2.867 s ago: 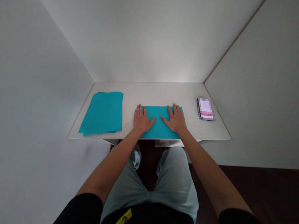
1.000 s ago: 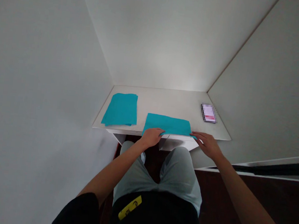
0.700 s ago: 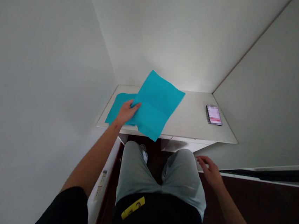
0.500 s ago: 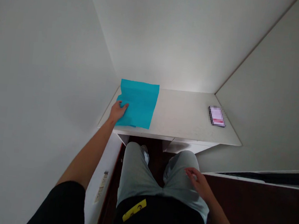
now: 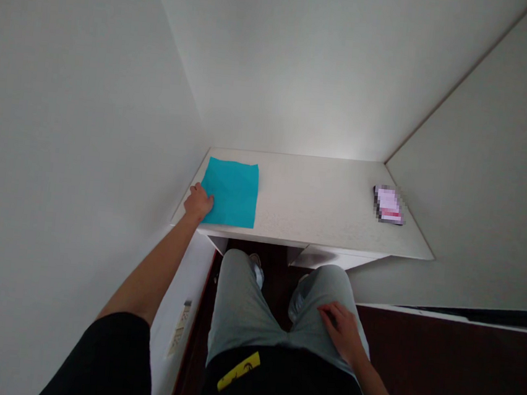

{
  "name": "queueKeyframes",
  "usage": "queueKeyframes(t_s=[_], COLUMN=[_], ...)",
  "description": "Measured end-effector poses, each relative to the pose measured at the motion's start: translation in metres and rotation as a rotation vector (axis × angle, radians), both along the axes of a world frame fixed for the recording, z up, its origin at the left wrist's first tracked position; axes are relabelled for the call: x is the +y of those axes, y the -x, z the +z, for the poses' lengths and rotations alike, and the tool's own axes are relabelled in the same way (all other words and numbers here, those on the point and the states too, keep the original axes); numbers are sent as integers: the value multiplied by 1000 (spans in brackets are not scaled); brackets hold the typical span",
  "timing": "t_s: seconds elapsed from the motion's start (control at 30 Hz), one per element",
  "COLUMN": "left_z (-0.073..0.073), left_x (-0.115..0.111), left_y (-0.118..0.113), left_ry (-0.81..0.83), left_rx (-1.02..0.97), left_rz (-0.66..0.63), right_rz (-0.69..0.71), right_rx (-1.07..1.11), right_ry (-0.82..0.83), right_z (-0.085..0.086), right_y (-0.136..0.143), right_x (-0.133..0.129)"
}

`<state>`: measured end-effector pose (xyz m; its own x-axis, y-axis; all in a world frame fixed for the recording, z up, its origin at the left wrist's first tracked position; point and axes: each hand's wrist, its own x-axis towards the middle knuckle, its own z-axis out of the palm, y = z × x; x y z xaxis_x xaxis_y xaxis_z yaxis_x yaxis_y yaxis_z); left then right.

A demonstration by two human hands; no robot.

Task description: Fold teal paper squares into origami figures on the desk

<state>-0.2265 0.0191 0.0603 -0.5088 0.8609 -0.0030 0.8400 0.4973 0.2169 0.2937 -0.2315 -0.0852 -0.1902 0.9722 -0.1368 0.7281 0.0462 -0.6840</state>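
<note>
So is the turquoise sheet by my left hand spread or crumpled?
Spread out: the turquoise sheet lies broadly flat, both right-hand corners showing.

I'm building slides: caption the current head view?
Left hand at the edge of a turquoise sheet on a white desk, right hand over the thigh, phone at right.

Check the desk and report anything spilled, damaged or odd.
No spill or tear shows on the desk. The one oddity is the phone at its right end: blocky pixels cover it, leaving the screen unreadable. The blue sheet by the left hand has a slightly wavy far edge.
</note>
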Motion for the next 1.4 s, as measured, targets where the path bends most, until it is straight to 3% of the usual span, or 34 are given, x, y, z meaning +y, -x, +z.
queueKeyframes(t_s=[0.07,0.17,0.23,0.3,0.4,0.6,0.83,0.93,1.03,1.13,1.23,1.3,1.4], left_z=[0,-11,-23,-33,-40,-36,-31,-23,-7,15,32,34,22], left_x=[-6,-17,-23,-28,-34,-55,-74,-74,-68,-57,-49,-46,-47], left_y=[-12,-33,-46,-53,-51,-24,6,10,3,-26,-81,-125,-191], left_ry=[-64,-105,-27,76,146,73,23,-11,-101,-223,-267,-235,-152], left_rx=[110,178,155,127,129,176,-16,-82,-53,-31,-18,1,55], left_rz=[-70,-342,-560,-662,-691,-833,-885,-810,-610,-525,-659,-765,-902], right_rz=[7,4,-1,2,13,-12,20,16,8,12,12,10,4], right_rx=[-21,-30,-34,-34,-29,-45,-69,-72,-64,-50,-59,-65,-64], right_ry=[-12,-32,-40,-42,-49,-55,-50,-55,-58,-53,-55,-59,-64], right_z=[-3,-5,-5,-4,-3,-5,-2,-1,-3,-4,-4,-4,-3], right_y=[0,1,2,2,1,3,5,6,6,6,6,7,6], right_x=[0,-1,-1,-1,-2,-5,-2,-2,-3,-3,-3,-3,-4])
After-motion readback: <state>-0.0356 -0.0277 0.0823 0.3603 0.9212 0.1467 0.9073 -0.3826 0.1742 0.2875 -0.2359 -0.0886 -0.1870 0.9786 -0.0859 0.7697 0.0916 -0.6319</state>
